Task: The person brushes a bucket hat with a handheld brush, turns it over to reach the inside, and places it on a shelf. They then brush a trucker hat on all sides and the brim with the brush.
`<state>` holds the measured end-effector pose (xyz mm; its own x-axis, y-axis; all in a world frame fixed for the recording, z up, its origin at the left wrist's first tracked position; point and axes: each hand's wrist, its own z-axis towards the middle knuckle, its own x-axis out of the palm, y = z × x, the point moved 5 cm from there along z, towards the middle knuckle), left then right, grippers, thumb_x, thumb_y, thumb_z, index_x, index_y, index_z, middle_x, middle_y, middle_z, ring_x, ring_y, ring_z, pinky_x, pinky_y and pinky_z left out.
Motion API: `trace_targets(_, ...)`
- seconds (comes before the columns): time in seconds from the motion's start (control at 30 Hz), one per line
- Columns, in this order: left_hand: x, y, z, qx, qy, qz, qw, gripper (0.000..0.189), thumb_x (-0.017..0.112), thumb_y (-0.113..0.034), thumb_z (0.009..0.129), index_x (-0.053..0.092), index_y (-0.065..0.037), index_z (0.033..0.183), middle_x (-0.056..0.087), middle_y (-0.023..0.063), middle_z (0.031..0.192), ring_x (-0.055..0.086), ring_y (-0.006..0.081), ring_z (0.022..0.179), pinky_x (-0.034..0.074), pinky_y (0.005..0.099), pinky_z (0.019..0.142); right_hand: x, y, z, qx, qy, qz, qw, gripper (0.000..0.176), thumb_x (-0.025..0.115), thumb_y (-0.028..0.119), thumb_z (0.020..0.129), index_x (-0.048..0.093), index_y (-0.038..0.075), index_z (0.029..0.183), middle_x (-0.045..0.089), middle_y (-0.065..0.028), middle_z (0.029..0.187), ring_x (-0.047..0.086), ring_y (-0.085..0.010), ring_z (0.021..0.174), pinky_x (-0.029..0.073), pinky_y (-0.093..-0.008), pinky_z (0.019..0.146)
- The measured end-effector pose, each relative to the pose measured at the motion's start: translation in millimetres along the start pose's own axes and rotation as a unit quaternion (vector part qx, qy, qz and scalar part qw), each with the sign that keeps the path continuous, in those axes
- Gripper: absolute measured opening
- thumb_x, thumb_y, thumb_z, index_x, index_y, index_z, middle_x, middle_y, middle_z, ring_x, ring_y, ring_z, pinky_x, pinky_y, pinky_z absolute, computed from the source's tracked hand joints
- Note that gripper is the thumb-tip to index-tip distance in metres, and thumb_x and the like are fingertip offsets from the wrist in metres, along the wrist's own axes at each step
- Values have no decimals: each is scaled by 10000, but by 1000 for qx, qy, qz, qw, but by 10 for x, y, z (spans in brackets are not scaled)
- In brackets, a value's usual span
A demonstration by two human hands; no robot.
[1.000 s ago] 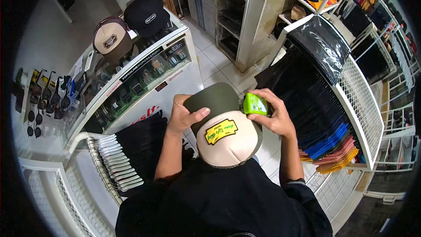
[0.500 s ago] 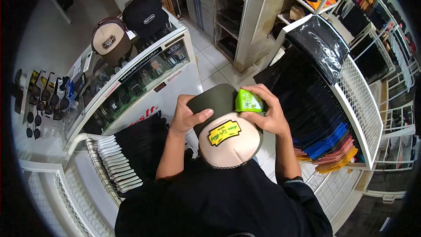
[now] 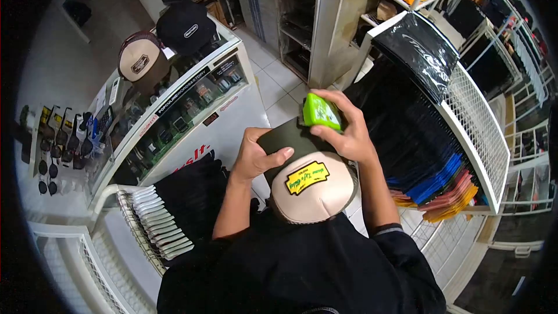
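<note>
A trucker cap (image 3: 317, 192) with a cream front, a yellow patch with green lettering and a dark olive brim is in front of my chest, brim pointing away from me. My left hand (image 3: 260, 156) grips the brim's left side, thumb on top and fingers hidden beneath. My right hand (image 3: 347, 128) holds a bright green palm-sized block (image 3: 321, 111) with white print between thumb and fingers. The block overlaps the brim's far right edge in this view, with a thin dark fringe along its left side.
A glass display counter (image 3: 192, 104) stands ahead left, bearing a black cap (image 3: 185, 28), a cream-and-brown cap (image 3: 139, 58) and sunglasses (image 3: 61, 134). Hung black clothes (image 3: 197, 197) are close on my left. A white rack (image 3: 474, 134) of dark and coloured garments flanks my right.
My right hand has lifted the green block up and left, towards the brim's far edge, and tilted it. The cap and my left hand have shifted slightly right and nearer to me.
</note>
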<state>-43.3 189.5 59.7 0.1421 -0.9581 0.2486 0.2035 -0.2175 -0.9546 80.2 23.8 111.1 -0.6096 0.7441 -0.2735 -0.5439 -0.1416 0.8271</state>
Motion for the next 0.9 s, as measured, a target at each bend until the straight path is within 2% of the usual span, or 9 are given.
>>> trace_targets(0.1, -201, -71, -52, 40, -15, 72, 997, 217, 778, -82, 833, 756, 81, 975, 741, 30, 882, 639, 84, 788, 530, 253, 721, -18, -90, -147, 28, 27, -4, 999, 605, 880, 172, 792, 647, 27, 1331, 657, -145, 1218, 625, -264, 1130, 457, -371, 1020)
trace_targets(0.13, -233, -143, -66, 68, -68, 23, 995, 232, 764, -73, 828, 755, 84, 998, 749, 52, 909, 655, 95, 791, 545, 267, 730, -45, -116, -240, 38, 53, -3, 998, 617, 884, 176, 787, 646, 29, 1337, 658, -139, 1227, 623, -261, 1142, 455, -371, 1031)
trace_targets(0.2, -350, -195, -88, 87, -80, -47, 992, 226, 762, -74, 823, 755, 80, 989, 748, 59, 908, 664, 103, 792, 551, 272, 741, -79, -248, -407, 94, 72, 45, 992, 635, 894, 198, 772, 657, 28, 1336, 662, -136, 1219, 628, -257, 1146, 453, -368, 1037)
trace_targets(0.4, -134, -59, 9, 36, 3, -14, 999, 143, 765, -55, 814, 739, 64, 889, 719, 23, 841, 603, 76, 725, 496, 249, 672, -23, 19, -73, 7, -25, 3, 1000, 598, 870, 167, 795, 645, 19, 1329, 650, -139, 1224, 623, -261, 1131, 456, -368, 1015)
trace_targets(0.5, -215, -193, 23, 97, -64, -25, 993, 214, 753, -95, 818, 739, 71, 951, 732, 50, 885, 643, 105, 761, 524, 265, 718, -58, -30, -68, 6, 2, -20, 1000, 616, 881, 176, 795, 643, 26, 1344, 658, -133, 1227, 624, -251, 1140, 452, -370, 1034)
trace_targets(0.6, -352, -223, -28, 90, -86, -57, 991, 280, 759, -129, 805, 742, 77, 994, 746, 73, 918, 684, 128, 818, 549, 274, 768, -70, -271, -312, 100, 73, 58, 991, 645, 895, 198, 791, 627, -5, 1341, 632, -93, 1214, 594, -205, 1159, 421, -338, 1059)
trace_targets(0.67, -324, -82, -39, 68, -79, -35, 994, 291, 768, -139, 796, 741, 78, 988, 739, 62, 907, 670, 120, 797, 538, 268, 741, -62, -261, -311, 83, 52, 85, 992, 632, 889, 185, 794, 642, 24, 1353, 670, -134, 1264, 622, -244, 1196, 438, -378, 1081)
trace_targets(0.77, -120, 69, -9, 18, -12, -66, 998, 217, 767, -90, 799, 744, 72, 943, 722, 27, 860, 633, 93, 746, 506, 249, 693, -9, -52, -39, 24, -18, 38, 999, 586, 855, 145, 823, 628, 2, 1344, 653, -131, 1219, 623, -233, 1148, 449, -349, 1042)
trace_targets(0.9, -213, -108, 25, 46, -30, -36, 998, 200, 756, -73, 811, 748, 69, 951, 733, 36, 881, 648, 96, 772, 524, 255, 726, 11, -170, 30, 57, 29, 69, 996, 588, 854, 154, 830, 625, 8, 1352, 657, -127, 1238, 617, -217, 1161, 448, -348, 1043)
